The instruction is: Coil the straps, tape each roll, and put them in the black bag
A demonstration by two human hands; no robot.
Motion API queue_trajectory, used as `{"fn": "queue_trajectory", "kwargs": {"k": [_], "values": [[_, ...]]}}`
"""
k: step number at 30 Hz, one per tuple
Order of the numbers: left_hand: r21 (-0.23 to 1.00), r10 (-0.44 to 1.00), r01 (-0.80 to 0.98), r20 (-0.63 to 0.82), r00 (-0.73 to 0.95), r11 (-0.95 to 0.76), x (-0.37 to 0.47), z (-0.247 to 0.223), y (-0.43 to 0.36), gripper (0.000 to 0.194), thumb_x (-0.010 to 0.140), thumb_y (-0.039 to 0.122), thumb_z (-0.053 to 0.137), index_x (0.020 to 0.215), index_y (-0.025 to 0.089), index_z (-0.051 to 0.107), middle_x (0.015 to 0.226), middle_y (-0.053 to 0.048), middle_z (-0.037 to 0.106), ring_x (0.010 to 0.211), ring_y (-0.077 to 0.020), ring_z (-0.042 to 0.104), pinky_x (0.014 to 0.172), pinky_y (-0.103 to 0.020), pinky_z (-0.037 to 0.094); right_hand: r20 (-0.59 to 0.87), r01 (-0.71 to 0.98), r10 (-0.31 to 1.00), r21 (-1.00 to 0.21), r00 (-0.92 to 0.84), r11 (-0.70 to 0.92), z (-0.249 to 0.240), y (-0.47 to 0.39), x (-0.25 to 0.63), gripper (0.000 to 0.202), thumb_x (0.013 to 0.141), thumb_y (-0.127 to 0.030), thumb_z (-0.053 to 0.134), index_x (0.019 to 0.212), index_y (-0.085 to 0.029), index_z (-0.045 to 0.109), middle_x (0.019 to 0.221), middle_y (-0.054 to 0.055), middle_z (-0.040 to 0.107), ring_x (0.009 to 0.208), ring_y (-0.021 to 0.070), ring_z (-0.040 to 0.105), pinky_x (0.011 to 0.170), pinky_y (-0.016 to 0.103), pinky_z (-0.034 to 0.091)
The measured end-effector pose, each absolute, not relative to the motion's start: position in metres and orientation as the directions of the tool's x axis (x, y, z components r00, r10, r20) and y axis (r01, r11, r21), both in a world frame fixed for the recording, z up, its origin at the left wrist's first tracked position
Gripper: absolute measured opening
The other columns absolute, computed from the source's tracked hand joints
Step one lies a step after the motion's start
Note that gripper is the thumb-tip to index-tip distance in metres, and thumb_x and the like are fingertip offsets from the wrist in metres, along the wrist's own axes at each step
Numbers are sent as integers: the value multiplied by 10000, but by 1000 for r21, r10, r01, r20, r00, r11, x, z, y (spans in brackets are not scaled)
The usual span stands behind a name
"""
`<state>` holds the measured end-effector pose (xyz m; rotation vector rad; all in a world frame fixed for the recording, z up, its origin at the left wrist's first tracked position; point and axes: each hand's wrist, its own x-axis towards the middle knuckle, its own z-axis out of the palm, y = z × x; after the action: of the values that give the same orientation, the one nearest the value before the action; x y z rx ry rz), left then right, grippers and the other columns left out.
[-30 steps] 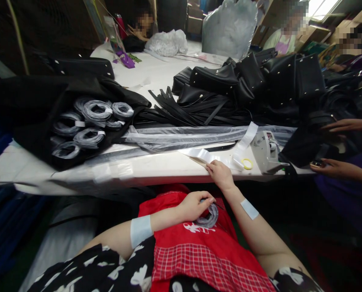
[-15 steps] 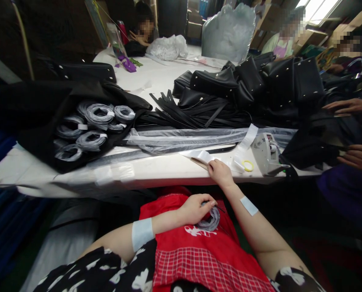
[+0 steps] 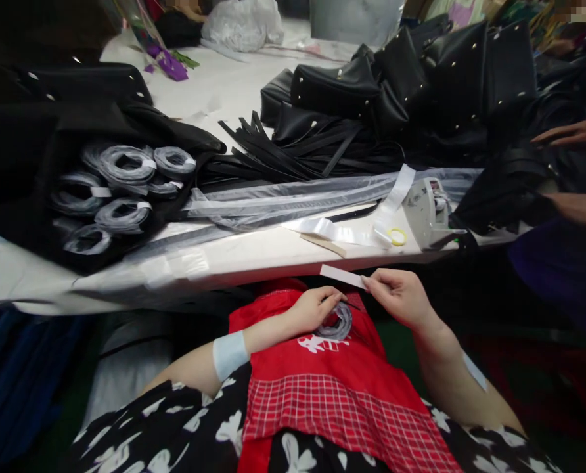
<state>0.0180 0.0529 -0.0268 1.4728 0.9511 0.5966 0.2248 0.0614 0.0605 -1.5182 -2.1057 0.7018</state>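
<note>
My left hand [image 3: 316, 309] is closed on a coiled strap in clear plastic [image 3: 336, 325], held in front of the red apron [image 3: 293, 358]. A short dark end sticks out of the coil to the right. To its upper right, my right hand [image 3: 400, 295] pinches one end of a short white strip [image 3: 342, 274], which points left just off the table edge. On the table lie a white ribbon of strips [image 3: 339, 231], a tan flat stick [image 3: 322, 245] and a yellow ring [image 3: 397, 237], beside a white dispenser [image 3: 420, 209].
Several coils [image 3: 125, 164] with white bands lie on black material at the left. Long plastic-wrapped straps [image 3: 273, 203] stretch along the table [image 3: 253, 256], with loose black straps [image 3: 293, 148] and black bags [image 3: 337, 89] behind. Another person's hands [image 3: 576, 135] work at the right.
My right hand has come back from the table with the white strip and moved right and down. My left hand still holds the coil. The camera view has tilted lower.
</note>
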Motion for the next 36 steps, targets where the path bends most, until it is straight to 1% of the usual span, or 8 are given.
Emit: {"fn": "queue_trajectory", "kwargs": {"k": [3, 5, 9, 15, 21, 27, 31, 36], "values": [[960, 821, 252, -239, 519, 121, 21, -27, 54, 362, 941, 373, 429, 1022, 140, 694, 911, -60, 722, 780, -168, 645, 730, -261, 491, -163, 735, 916, -654, -368, 179, 78, 38, 234, 398, 853, -351, 567, 499, -175, 515, 472, -39, 443, 468, 86, 410, 465, 232, 268], [954, 818, 272, -258, 514, 130, 23, -26, 53, 375, 943, 399, 428, 1022, 142, 690, 901, -57, 721, 760, -164, 644, 717, -258, 493, -255, 776, 902, -618, -348, 125, 82, 30, 235, 371, 815, -321, 574, 482, -170, 511, 462, -42, 419, 465, 81, 381, 459, 239, 234], [959, 835, 267, -218, 505, 89, 27, -24, 52, 353, 940, 396, 451, 1001, 149, 697, 978, -65, 725, 872, -177, 658, 808, -261, 493, -356, 825, 871, -557, -339, 94, 80, 26, 227, 322, 780, -301, 569, 488, -167, 547, 454, -39, 444, 452, 81, 357, 457, 253, 213], [958, 848, 279, -198, 491, 62, 25, -21, 49, 336, 951, 364, 442, 1017, 154, 697, 1022, -73, 727, 935, -192, 664, 866, -282, 492, -385, 772, 789, -613, -479, 170, 83, 33, 219, 300, 759, -254, 538, 474, -170, 504, 446, -42, 425, 450, 79, 342, 460, 247, 224], [963, 856, 264, -178, 485, 51, 25, -19, 48, 322, 947, 362, 452, 1011, 167, 699, 1025, -61, 732, 936, -184, 669, 852, -266, 496, -349, 824, 843, -539, -408, 176, 78, 39, 206, 271, 736, -275, 552, 487, -170, 572, 444, -21, 477, 449, 91, 368, 476, 264, 221], [957, 843, 288, -169, 510, 18, 25, -21, 49, 352, 959, 374, 423, 1040, 169, 697, 1048, -63, 728, 958, -185, 666, 865, -269, 495, -351, 780, 859, -620, -372, 85, 75, 39, 207, 288, 734, -285, 522, 472, -166, 532, 446, -31, 431, 463, 91, 379, 473, 246, 243], [958, 846, 286, -169, 505, 21, 25, -24, 49, 370, 960, 380, 410, 1049, 163, 696, 1049, -69, 728, 952, -189, 668, 865, -277, 504, -357, 810, 890, -585, -283, 23, 74, 39, 210, 291, 737, -293, 519, 477, -163, 530, 450, -29, 424, 471, 95, 385, 472, 247, 238], [961, 847, 278, -160, 507, 15, 26, -22, 50, 348, 952, 366, 426, 1040, 166, 697, 1056, -69, 730, 969, -193, 667, 883, -285, 504, -404, 831, 838, -548, -365, 97, 70, 34, 196, 277, 740, -265, 535, 481, -170, 560, 438, -28, 464, 445, 90, 366, 467, 258, 222]]}}
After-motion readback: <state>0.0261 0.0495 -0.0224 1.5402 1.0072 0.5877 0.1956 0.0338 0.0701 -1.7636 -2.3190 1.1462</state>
